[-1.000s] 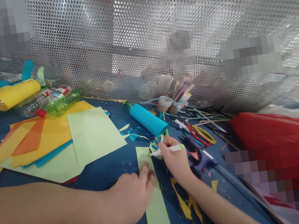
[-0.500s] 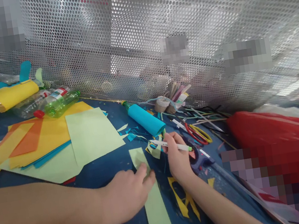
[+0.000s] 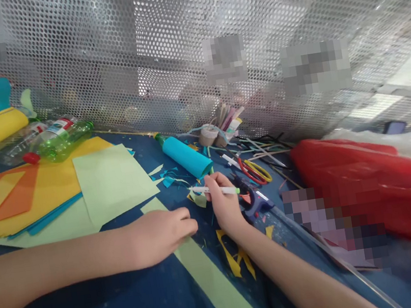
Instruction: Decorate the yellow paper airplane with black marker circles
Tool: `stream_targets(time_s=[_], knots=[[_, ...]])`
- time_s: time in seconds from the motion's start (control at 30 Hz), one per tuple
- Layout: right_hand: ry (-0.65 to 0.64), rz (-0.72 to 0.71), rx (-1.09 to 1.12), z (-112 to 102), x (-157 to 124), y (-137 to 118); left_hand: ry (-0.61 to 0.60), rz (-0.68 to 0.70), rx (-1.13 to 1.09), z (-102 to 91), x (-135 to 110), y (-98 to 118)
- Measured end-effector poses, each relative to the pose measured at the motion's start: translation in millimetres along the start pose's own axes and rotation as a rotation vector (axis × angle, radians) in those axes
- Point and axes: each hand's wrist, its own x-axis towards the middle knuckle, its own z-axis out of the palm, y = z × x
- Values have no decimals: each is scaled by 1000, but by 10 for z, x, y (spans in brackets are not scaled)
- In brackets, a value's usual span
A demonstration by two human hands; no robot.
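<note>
My right hand is closed around a slim white marker with a green end, its tip pointing left over the paper scraps. A long strip of pale green paper lies slanted on the blue table. My left hand covers the strip near its upper end, fingers curled together at its right edge; the fingertips are partly hidden. Just beyond my right hand lies a green bottle wrapped in blue paper. Yellow cut-offs rest between my forearms.
Coloured paper sheets and plastic bottles lie on the left. Scissors with red and yellow handles, a dark blue glue gun and a red plastic bag are on the right. A perforated metal screen stands behind.
The green strip has turned, its upper end swinging left and its lower end right. My left hand's fingers have curled in on it. The view has shifted a little to the right.
</note>
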Motion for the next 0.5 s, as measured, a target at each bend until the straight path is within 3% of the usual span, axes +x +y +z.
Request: stream_targets(time_s=[0.13, 0.27, 0.37, 0.5], knots=[[40, 20, 36, -15, 37, 28, 42, -59, -290, -310, 9, -100], [73, 37, 39, -20, 62, 50, 128, -221, -955, -550, 20, -277], [80, 24, 81, -15, 65, 49, 125, -395, -1216, -485, 44, -341], [60, 60, 90, 0, 59, 21, -120, -500, -1220, -218, 61, -247]])
